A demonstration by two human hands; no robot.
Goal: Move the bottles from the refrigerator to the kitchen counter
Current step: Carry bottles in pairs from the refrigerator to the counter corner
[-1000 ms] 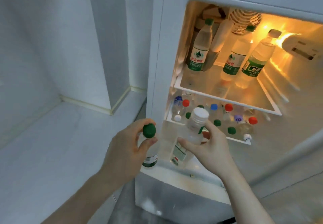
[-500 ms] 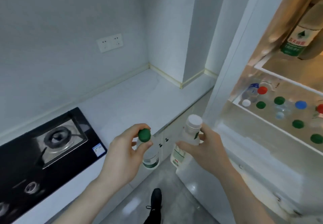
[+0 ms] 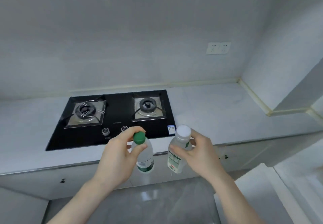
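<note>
The left hand (image 3: 115, 159) grasps the green-capped bottle (image 3: 143, 155) near its neck, with the thumb and the fingers curled around the clear plastic just under the round green cap. The bottle is a smooth cylinder with a green label band low on its body, and it hangs upright in the air in front of the front edge of the kitchen counter (image 3: 218, 112), not touching it.

The right hand (image 3: 201, 154) grasps the white-capped bottle (image 3: 177, 154) around its shoulder, fingers wrapped at the back and thumb at the front. This bottle is also of clear plastic, with a wider flat white cap and a pale printed label, and it is tilted a little. It is held beside the first bottle, apart from it, also above the front edge.

The counter is pale, smooth and stone-like. A glossy black glass gas hob (image 3: 113, 119) with two round burners and two small metal knobs is set into it, toward the back edge.
</note>
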